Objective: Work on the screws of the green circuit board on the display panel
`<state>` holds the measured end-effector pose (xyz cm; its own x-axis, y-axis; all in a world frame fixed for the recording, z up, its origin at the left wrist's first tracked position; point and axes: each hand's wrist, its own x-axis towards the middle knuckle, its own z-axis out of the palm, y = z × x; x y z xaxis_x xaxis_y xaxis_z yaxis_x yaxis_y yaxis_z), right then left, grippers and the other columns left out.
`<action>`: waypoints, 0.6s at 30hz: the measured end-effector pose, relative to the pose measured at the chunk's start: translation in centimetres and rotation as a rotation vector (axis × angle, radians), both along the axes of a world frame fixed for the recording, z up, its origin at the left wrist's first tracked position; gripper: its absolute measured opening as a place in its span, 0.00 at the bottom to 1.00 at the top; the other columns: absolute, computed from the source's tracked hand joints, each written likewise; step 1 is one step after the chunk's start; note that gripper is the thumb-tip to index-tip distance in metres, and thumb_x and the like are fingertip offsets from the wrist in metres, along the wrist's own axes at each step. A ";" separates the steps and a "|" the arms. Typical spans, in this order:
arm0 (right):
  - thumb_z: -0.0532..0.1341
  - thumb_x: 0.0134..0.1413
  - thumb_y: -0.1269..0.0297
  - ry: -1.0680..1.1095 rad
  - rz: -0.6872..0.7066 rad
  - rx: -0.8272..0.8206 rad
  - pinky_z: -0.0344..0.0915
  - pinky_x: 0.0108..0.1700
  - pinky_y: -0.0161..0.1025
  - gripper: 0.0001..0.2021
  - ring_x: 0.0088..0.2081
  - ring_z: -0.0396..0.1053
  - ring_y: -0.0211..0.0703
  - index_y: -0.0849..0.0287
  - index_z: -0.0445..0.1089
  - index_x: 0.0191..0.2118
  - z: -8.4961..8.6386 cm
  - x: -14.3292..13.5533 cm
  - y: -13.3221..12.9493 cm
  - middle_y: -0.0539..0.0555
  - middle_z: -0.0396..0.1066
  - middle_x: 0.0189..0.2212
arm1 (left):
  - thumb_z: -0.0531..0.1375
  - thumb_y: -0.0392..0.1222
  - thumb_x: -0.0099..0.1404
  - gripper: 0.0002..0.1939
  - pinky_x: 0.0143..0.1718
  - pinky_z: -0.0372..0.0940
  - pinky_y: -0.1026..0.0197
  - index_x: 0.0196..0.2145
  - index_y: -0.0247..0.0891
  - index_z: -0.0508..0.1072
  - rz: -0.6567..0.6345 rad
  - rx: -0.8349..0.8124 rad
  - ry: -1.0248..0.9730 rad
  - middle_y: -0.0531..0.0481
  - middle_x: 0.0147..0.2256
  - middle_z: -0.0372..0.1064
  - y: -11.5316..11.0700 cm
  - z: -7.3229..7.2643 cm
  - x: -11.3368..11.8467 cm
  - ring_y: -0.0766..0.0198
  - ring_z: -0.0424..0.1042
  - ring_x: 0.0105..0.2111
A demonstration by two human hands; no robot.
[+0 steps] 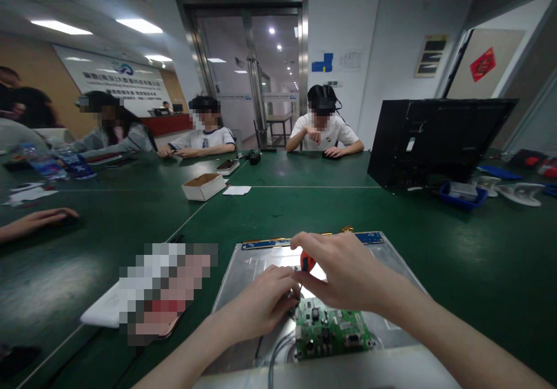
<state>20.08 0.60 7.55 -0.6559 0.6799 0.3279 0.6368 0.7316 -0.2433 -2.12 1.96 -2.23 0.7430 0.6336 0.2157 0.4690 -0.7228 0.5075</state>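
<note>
A metal panel [250, 258] lies on the green table, with a green circuit board [333, 328] on its near part and a narrow blue board [369, 237] along its far edge. My right hand [343, 267] grips an orange screwdriver [307, 261] above the panel, its shaft pointing down toward the board's upper left corner. Close beside the shaft, the fingers of my left hand [274, 296] are pinched together at that corner; what they hold is too small to make out. A grey cable [273, 360] runs from the board's left side toward the near edge.
Left of the panel lie blurred white and pink items [174, 296]. An open white box [203, 187] stands farther back on the table [278, 209]. A black monitor [435, 142] and a blue tray [463, 196] are at the right. Several people sit around the table.
</note>
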 end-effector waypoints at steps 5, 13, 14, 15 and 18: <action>0.62 0.64 0.62 0.001 -0.014 -0.003 0.51 0.31 0.39 0.11 0.34 0.76 0.45 0.57 0.67 0.50 0.1 0.0 -0.1 0.53 0.82 0.38 | 0.55 0.30 0.69 0.09 0.48 0.67 0.50 0.43 0.39 0.72 -0.002 0.002 -0.001 0.44 0.45 0.74 0.0 -0.1 -0.1 0.51 0.72 0.45; 0.63 0.65 0.60 -0.011 -0.007 0.004 0.49 0.30 0.39 0.09 0.33 0.76 0.45 0.56 0.68 0.46 0.0 -0.1 0.1 0.52 0.82 0.36 | 0.56 0.29 0.68 0.09 0.45 0.66 0.51 0.41 0.39 0.72 0.005 0.004 -0.003 0.45 0.43 0.74 0.0 0.1 0.0 0.52 0.72 0.43; 0.62 0.65 0.61 -0.013 -0.011 0.005 0.49 0.30 0.39 0.08 0.33 0.76 0.45 0.56 0.68 0.47 0.0 -0.1 0.1 0.53 0.81 0.36 | 0.55 0.29 0.68 0.09 0.46 0.66 0.50 0.42 0.39 0.72 0.001 0.002 -0.006 0.45 0.43 0.74 0.0 0.1 0.0 0.52 0.72 0.43; 0.61 0.65 0.62 -0.011 -0.015 0.007 0.49 0.30 0.39 0.08 0.33 0.75 0.45 0.57 0.68 0.47 0.0 -0.2 0.1 0.53 0.81 0.36 | 0.55 0.29 0.68 0.09 0.46 0.66 0.50 0.42 0.39 0.72 -0.005 -0.001 -0.009 0.45 0.44 0.74 0.0 0.1 0.0 0.51 0.72 0.44; 0.60 0.62 0.65 0.004 -0.013 0.011 0.50 0.30 0.39 0.09 0.32 0.75 0.44 0.57 0.68 0.48 -0.1 -0.2 0.0 0.53 0.81 0.36 | 0.56 0.30 0.69 0.09 0.48 0.67 0.49 0.43 0.39 0.72 -0.021 -0.009 -0.012 0.44 0.45 0.74 0.1 0.0 0.0 0.51 0.72 0.45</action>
